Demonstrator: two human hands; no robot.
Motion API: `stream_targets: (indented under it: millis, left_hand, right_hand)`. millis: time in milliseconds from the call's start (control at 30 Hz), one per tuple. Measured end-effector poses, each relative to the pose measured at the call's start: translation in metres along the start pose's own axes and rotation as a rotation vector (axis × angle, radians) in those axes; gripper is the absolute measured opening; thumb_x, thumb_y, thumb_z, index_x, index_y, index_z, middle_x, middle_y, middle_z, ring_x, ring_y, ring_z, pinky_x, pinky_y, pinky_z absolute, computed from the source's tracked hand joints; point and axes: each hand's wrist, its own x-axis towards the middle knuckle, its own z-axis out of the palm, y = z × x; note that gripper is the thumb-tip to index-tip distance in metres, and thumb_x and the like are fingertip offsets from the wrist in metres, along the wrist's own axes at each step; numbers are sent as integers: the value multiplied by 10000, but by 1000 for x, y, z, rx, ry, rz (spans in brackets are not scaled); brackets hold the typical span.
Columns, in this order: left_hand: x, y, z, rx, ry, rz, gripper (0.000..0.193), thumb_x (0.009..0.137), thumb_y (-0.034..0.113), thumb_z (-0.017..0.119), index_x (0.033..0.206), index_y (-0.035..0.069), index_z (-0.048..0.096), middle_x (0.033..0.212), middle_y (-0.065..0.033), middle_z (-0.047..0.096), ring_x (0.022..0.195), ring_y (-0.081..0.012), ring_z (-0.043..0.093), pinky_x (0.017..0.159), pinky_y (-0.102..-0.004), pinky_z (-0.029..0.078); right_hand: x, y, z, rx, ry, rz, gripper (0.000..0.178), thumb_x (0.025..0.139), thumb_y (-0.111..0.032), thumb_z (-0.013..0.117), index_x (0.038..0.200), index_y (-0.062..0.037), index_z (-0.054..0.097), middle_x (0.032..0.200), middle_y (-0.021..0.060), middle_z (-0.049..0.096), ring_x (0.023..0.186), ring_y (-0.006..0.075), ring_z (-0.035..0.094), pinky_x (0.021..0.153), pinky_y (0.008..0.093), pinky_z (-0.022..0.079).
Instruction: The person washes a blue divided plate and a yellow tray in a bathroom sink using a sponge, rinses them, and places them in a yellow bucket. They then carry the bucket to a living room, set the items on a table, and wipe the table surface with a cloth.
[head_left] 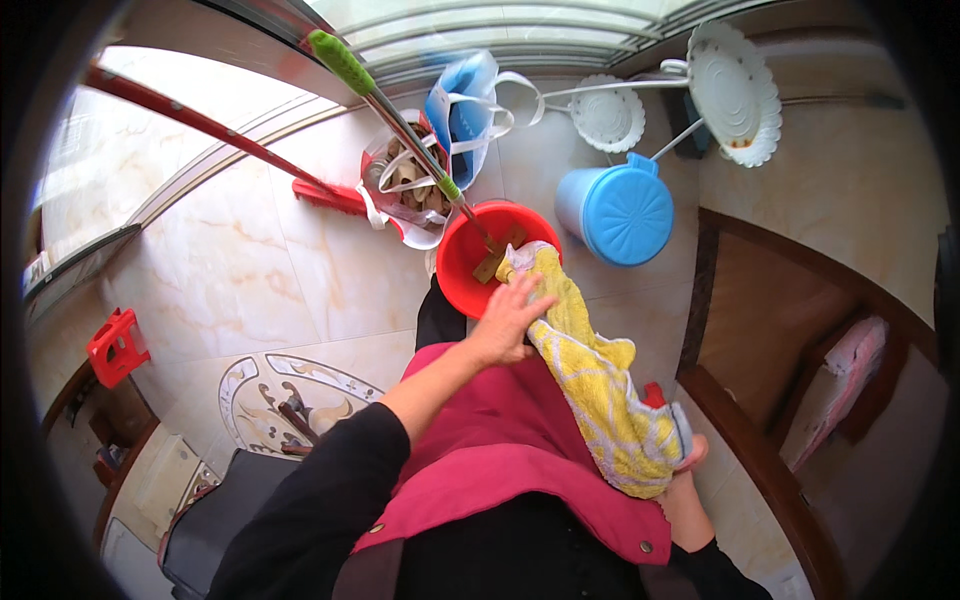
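A yellow-and-white patterned towel (590,375) stretches from the rim of a red bucket (465,262) toward my lower right. My left hand (508,318) lies against its left edge near the bucket, fingers stretched and apart. At the other end my right hand (692,455) has hold of the towel, most of its fingers hidden behind the cloth. A mop (405,130) with a green-tipped metal pole leans in the bucket, its yellowish head inside. Beside the towel a small red thing (654,395) shows, too covered to name.
Right of the bucket stands a blue lidded bin (628,212); white scalloped stands (735,95) are behind it. Bags (405,185) stand beyond the bucket, beside a red broom (335,195). A red stool (118,347) is at left, a brown wooden cabinet (760,340) at right.
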Motion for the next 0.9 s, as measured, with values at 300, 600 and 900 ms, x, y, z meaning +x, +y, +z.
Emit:
stream_targets:
  millis: [300,600,900]
  left_hand:
    - [-8,86,-72,-1074,515,-294,409,783,60,592,1173,-14,492,1046,-45,602,974,-144,560,879,-291,432]
    - [-33,185,-13,-107,566,107,340,578,16,617,898,36,505,782,-148,504,746,-344,504,655,-402,404]
    - [-106,201,-9,-247,611,-54,268,677,78,712,897,31,566,853,-84,591,746,-232,579,653,-316,465]
  right_hand:
    - [68,-68,-19,-428,300,-204,239,794,-232,515,981,-83,521,904,64,573,580,118,472,482,261,350]
    - [113,19,-93,-427,-64,481,933,750,-788,260,1359,-84,331,1290,153,457,1149,288,473,971,442,371]
    - [126,46,-141,-428,165,634,343,844,-234,476,1095,-10,541,1014,158,614,912,288,604,827,405,482]
